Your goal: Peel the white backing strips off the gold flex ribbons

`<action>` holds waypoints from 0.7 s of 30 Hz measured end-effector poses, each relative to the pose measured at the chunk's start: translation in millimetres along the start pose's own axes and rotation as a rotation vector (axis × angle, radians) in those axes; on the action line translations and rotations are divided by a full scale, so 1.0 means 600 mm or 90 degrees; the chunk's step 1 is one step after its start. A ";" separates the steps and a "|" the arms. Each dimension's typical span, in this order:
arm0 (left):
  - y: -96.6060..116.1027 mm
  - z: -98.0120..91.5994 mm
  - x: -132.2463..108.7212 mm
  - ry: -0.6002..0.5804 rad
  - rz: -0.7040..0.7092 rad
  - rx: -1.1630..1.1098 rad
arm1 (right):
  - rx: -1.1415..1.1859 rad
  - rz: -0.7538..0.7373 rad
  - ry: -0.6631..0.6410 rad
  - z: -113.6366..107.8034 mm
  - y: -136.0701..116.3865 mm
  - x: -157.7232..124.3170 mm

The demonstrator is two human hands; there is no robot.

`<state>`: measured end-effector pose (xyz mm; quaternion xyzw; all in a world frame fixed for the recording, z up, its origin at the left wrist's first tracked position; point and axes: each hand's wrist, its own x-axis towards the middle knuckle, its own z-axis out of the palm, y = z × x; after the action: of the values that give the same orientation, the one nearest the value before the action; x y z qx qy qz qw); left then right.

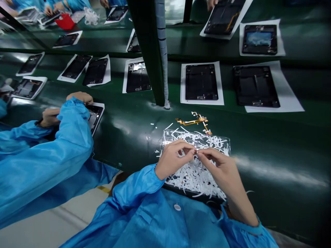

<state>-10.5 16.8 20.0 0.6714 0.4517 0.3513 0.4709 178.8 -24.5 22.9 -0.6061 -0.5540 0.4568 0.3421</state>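
Observation:
My left hand [173, 157] and my right hand [219, 168] meet in a pinch over a clear tray [224, 140] heaped with white paper strips [192, 175]. Between the fingertips of both hands is a small white strip [196, 150]. Both wrists come out of blue coat sleeves. Just beyond the tray an orange flex cable [194, 121] lies flat on the green belt [271, 144], apart from my hands. A few loose white strips are scattered on the belt left of the tray.
A co-worker in a blue coat [46, 151] at my left has both hands on a black tablet shell [94, 115]. Several black tablet shells on white sheets [201, 82] line the belt. A dark green post [148, 51] rises ahead. More people work at the far left.

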 end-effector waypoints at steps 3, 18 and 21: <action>0.000 0.004 0.002 0.051 0.035 0.046 | 0.018 0.020 0.016 0.001 -0.001 0.001; -0.004 0.025 -0.006 0.140 0.294 0.422 | 0.055 0.006 0.033 0.006 0.006 -0.003; -0.009 0.022 -0.007 0.111 0.250 0.407 | 0.008 0.006 0.027 -0.006 0.007 -0.003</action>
<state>-1.5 9.4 10.6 0.8258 0.4398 0.3317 0.1213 183.7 -26.4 20.4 -0.6162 -0.5410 0.4486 0.3555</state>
